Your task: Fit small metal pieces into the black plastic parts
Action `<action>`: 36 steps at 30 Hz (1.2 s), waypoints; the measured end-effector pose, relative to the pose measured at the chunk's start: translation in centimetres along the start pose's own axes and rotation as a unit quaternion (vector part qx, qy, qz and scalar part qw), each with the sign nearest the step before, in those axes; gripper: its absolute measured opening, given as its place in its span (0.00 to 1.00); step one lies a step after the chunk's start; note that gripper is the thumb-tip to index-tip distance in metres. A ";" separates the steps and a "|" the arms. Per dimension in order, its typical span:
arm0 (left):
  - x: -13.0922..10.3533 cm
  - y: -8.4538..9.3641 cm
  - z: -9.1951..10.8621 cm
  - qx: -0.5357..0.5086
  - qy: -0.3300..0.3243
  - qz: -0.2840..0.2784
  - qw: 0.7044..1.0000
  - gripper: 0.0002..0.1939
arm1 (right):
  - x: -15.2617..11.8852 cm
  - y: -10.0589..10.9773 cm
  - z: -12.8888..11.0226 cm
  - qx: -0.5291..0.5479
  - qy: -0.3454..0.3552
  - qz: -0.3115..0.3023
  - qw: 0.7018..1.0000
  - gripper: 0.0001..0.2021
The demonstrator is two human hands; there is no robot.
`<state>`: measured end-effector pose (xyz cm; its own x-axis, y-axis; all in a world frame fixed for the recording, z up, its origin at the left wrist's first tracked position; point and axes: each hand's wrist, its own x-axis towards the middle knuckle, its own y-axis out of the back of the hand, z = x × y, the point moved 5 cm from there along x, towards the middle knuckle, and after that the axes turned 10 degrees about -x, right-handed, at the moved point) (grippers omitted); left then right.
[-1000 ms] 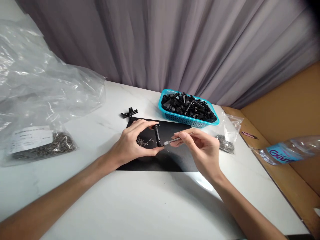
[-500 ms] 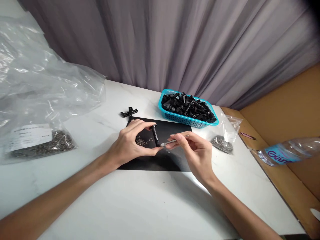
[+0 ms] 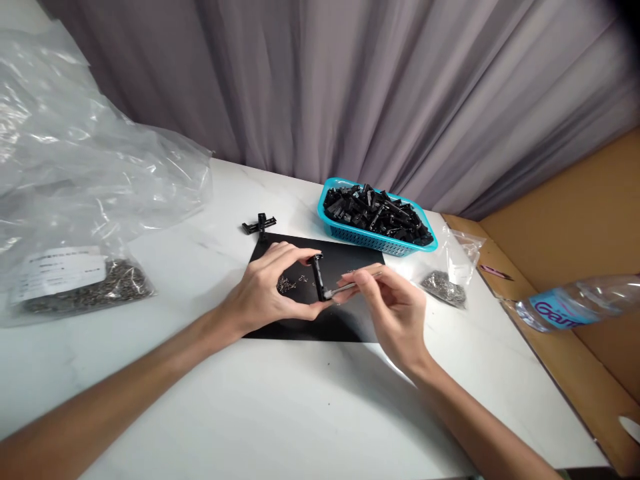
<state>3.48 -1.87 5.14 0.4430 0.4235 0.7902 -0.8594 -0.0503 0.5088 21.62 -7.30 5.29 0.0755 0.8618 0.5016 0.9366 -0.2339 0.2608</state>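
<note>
Between thumb and index finger, my left hand [image 3: 273,283] grips a long black plastic part [image 3: 319,277] by its two ends, above a black mat [image 3: 310,330]. My right hand [image 3: 395,303] pinches a thin metal tweezer-like tool [image 3: 349,287], its tip touching the lower end of the black part. Whether the tip holds anything is too small to tell. Small metal pieces [image 3: 286,285] lie on the mat behind my left fingers. A few black parts [image 3: 260,225] rest at the mat's back left corner.
A blue basket [image 3: 327,223] full of black parts stands behind the mat. Clear bags of small metal pieces lie left [image 3: 90,287] and right [image 3: 444,287]. A plastic bottle [image 3: 565,308] and a pink-and-black item [image 3: 495,272] are by the cardboard [image 3: 565,200] at right.
My left hand has moved slightly right with the black part, which now stands more upright in view. The tool's tip has shifted slightly right with it.
</note>
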 end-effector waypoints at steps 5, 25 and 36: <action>0.1 0.2 0.2 -0.006 0.002 -0.009 1.000 0.30 | 0.4 1.2 -0.4 -0.013 0.006 0.070 0.997 0.10; -0.5 -1.0 -0.2 -0.185 0.212 -0.073 0.957 0.05 | 1.1 0.3 0.3 0.051 -0.042 -0.021 0.998 0.11; -0.6 -1.1 0.2 -0.146 0.205 -0.079 0.965 0.04 | 0.8 1.5 0.0 -0.015 -0.032 0.120 0.992 0.14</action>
<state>4.23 -2.20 4.16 0.4871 0.7301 0.4793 -0.8514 0.2747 0.4467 23.10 -6.95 6.07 0.3167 0.8065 0.4993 0.8790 -0.4474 0.1652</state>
